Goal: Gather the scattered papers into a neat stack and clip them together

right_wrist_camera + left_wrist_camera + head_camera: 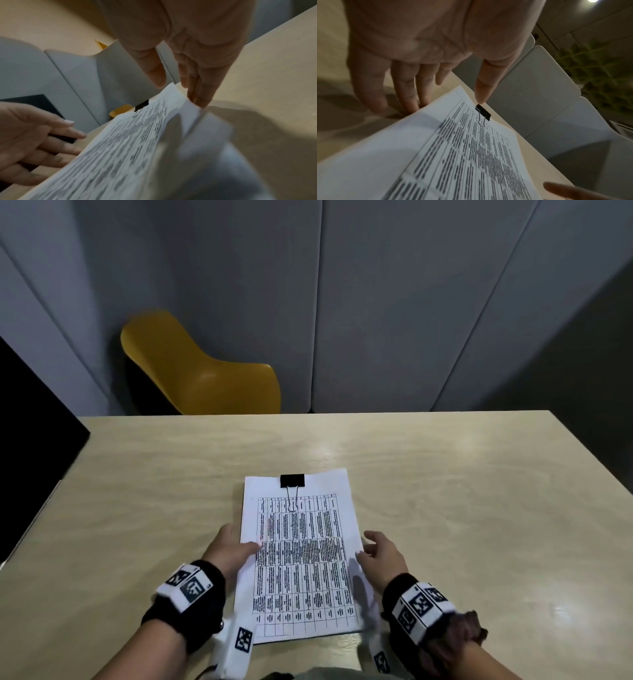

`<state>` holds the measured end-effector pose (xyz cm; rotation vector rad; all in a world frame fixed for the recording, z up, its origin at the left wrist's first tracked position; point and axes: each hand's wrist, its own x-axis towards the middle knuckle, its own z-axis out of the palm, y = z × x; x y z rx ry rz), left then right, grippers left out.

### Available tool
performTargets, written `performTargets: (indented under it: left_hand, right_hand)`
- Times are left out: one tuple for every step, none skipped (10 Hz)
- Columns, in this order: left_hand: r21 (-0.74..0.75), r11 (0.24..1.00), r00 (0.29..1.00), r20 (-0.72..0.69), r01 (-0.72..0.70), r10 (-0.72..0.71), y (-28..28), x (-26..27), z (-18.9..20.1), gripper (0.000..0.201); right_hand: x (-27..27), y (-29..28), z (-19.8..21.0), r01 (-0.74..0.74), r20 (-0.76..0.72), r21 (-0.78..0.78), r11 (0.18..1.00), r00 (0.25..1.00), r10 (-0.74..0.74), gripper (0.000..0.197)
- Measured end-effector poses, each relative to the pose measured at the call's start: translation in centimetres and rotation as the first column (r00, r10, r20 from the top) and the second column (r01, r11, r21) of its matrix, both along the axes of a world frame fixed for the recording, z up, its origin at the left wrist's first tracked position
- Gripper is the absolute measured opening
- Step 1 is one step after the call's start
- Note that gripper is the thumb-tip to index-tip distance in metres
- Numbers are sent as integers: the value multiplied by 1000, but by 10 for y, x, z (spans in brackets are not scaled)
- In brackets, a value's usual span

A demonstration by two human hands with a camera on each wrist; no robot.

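Observation:
A stack of white papers (301, 559) printed with a table lies on the wooden table (462, 491) in front of me. A black binder clip (292, 481) grips its far edge, with one wire handle folded flat onto the top sheet. My left hand (233, 546) touches the stack's left edge, fingers straight beside it and thumb lying on the top sheet. My right hand (380, 553) is at the right edge with relaxed fingers. In the left wrist view the fingertips (412, 106) meet the paper's edge (453, 155) near the clip (483, 112). In the right wrist view the stack's (137, 142) right edge is blurred below my right hand (180, 93).
A yellow chair (205, 371) stands behind the table's far edge on the left, against grey wall panels (411, 302). A black surface (30, 422) borders the table's left side. Bare tabletop stretches to the right of and beyond the stack.

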<state>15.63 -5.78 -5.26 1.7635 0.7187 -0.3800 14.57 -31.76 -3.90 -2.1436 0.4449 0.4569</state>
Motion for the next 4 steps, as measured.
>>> performTargets:
  left_hand:
    - [35,997,996,57,62,-64,-4,-8,-5,62]
    - [-17,1000,995,101,19,-17,-7,-8,5,69]
    - [-101,994,992,118,-36,48,-6,-10,14,75]
    - [-159,985,982,167,-67,94,-5,-24,25,73]
  right_hand:
    - [-5,5,-1,-35,19,0,999,999,35,48]
    - [-3,8,-1,-64,3,-14,998,998,64,51]
    - [-2,7,-2,-77,16,-10,997,997,78,54]
    - [-10,1,-3,-54,60,24,998,997,52,57]
